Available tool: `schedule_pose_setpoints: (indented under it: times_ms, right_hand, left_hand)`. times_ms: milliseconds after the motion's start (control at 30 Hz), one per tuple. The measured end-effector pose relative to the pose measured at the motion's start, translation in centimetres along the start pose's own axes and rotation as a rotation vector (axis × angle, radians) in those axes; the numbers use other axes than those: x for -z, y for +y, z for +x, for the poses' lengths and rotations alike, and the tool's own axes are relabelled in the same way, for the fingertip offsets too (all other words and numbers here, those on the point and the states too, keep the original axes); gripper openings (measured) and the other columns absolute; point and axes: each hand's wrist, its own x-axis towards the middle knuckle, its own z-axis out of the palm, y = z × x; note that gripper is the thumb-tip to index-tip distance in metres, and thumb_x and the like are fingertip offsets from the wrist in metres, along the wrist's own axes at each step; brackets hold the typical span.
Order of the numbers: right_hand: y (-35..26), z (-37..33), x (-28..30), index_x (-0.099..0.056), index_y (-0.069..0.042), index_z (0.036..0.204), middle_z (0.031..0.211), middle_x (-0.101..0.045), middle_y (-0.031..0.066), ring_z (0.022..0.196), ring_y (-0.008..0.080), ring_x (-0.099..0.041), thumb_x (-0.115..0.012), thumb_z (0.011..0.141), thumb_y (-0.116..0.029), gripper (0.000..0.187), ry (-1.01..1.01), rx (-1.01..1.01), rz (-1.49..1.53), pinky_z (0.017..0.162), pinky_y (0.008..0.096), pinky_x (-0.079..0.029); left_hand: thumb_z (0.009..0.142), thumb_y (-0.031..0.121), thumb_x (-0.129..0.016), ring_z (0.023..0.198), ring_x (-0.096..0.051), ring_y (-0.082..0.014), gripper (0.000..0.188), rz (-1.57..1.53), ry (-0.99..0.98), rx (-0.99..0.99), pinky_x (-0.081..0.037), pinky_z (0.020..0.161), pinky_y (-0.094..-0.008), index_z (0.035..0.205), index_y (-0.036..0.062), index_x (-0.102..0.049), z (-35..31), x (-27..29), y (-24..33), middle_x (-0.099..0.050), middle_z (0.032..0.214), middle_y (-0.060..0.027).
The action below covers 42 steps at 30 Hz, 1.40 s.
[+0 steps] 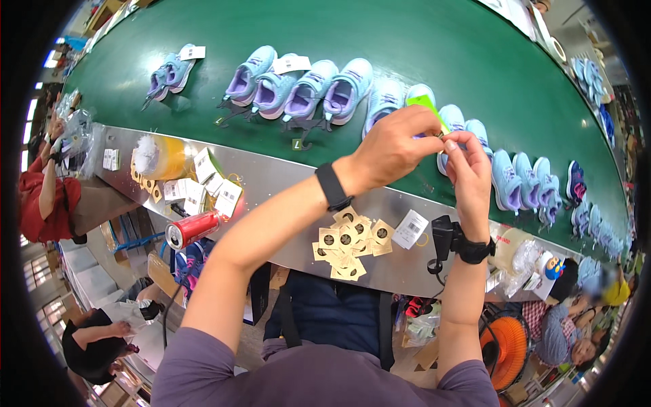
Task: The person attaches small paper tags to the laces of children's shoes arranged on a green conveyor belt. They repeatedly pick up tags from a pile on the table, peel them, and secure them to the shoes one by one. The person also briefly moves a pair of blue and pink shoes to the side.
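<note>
Above the row of light blue sneakers with purple lining, both my hands meet at a bright green tag [427,107]. My left hand [397,141] is closed, its thumb and fingers pinched at the tag's lower end. Against those fingertips, the thumb and forefinger of my right hand [469,161] pinch the same spot; a small part between them is too small to make out. A sneaker [384,102] stands just behind my left hand, and another sneaker [451,122] is partly hidden behind my fingers. Farther left, a pair of sneakers [312,91] has black cords at its heels.
On the metal ledge [291,254] lie a pile of beige square stickers [346,241], white tags [410,229], more white tags [203,186], a red can [193,229] and a yellow tape roll [169,157]. More sneakers [525,178] line the green belt [441,41]. An orange fan [508,349] stands below right.
</note>
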Motion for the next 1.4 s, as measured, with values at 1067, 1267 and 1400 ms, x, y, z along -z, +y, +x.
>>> schedule_pose_setpoints:
  times_ms: [1067, 1267, 1400]
  right_hand:
    - [6.5, 18.0, -12.4, -0.063, -0.013, 0.089, 0.075, -0.064, 0.007, 0.066, 0.0273, -0.064, -0.056, 0.08, -0.014, 0.012, -0.189, 0.61, -1.382, 0.051, 0.0389, -0.048]
    - [6.2, 17.9, -12.8, -0.067, -0.015, 0.089, 0.085, -0.064, 0.0055, 0.075, 0.0298, -0.063, -0.056, 0.085, -0.024, 0.014, -0.15, 0.447, -1.05, 0.061, 0.0413, -0.049]
    - [6.4, 18.4, -13.4, -0.067, -0.015, 0.087, 0.086, -0.064, 0.0053, 0.076, 0.0307, -0.063, -0.057, 0.085, -0.026, 0.015, -0.142, 0.471, -1.067, 0.062, 0.0414, -0.048]
  left_hand:
    - [0.072, 0.006, -0.066, 0.062, -0.06, -0.0183, 0.015, 0.097, -0.839, 0.366, -0.046, 0.059, -0.0317, 0.086, 0.0024, -0.069, -0.3, 7.2, -24.1, -0.066, 0.073, -0.008]
    - [0.072, 0.011, -0.069, 0.068, -0.062, -0.0194, 0.013, -0.178, -0.563, 0.865, -0.048, 0.064, -0.0323, 0.084, 0.0043, -0.071, -1.3, 8.2, -22.6, -0.067, 0.074, -0.0092]
    - [0.076, 0.008, -0.067, 0.069, -0.06, -0.0129, 0.011, -0.124, -0.514, 0.84, -0.048, 0.064, -0.0264, 0.084, 0.0007, -0.069, -1.7, 8.0, -22.3, -0.067, 0.076, -0.0071]
